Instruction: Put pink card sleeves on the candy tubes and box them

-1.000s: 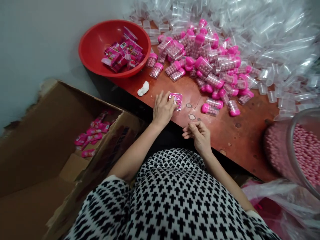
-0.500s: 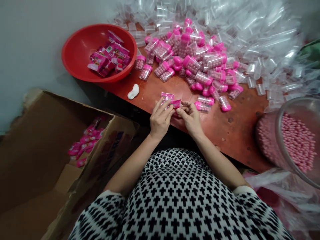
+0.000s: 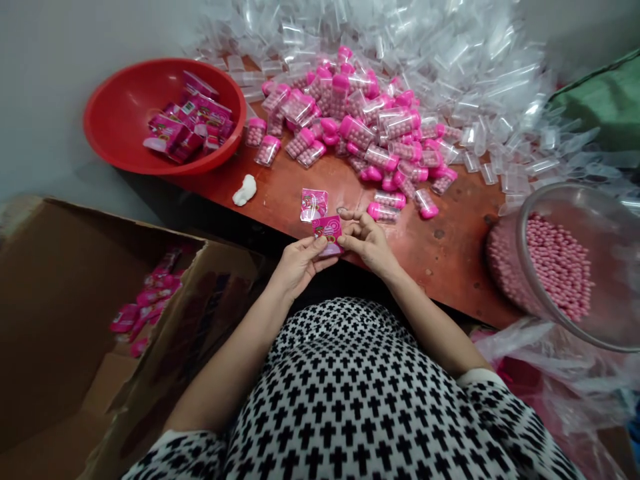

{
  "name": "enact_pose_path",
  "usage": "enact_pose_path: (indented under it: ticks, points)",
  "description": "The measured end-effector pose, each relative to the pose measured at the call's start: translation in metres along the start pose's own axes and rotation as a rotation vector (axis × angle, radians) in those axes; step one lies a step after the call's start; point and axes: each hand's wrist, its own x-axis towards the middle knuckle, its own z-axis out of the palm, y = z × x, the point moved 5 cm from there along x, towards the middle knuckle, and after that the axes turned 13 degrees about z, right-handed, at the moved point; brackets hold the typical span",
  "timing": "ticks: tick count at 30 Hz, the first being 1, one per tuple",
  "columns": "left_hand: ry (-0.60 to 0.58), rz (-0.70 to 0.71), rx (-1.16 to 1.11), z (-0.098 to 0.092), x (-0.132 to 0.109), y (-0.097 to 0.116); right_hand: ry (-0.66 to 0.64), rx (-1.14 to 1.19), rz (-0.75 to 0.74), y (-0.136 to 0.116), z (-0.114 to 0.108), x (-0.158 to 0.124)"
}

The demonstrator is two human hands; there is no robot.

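Both hands, left hand (image 3: 299, 261) and right hand (image 3: 367, 241), pinch one pink packet (image 3: 328, 233) with closed fingers, another packet (image 3: 313, 204) lying at twelve o'clock on the surface (image 3: 450, 260).

One view only, worn on the head, looking forward and steeply down over a patterned lap onto the near edge of a reddish table (image 3: 450, 267). Close range: left hand (image 3: 297, 263) and right hand (image 3: 370, 243) just below centre. Red bowl (image 3: 107, 113) upper left, cardboard box (image 3: 75, 267) lower left, clear jar (image 3: 575, 267) at right edge.
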Motion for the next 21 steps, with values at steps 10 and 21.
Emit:
enact_pose_path:
  ticks: [10,21]
  points:
    - [0.184,0.012,0.039,-0.006,0.0,-0.002,0.61,-1.356,-0.274,-0.049,-0.053,-0.024]
    - [0.367,-0.058,-0.384,0.009,0.003,-0.009,0.652,-1.876,-0.146,-0.045,-0.066,-0.013]
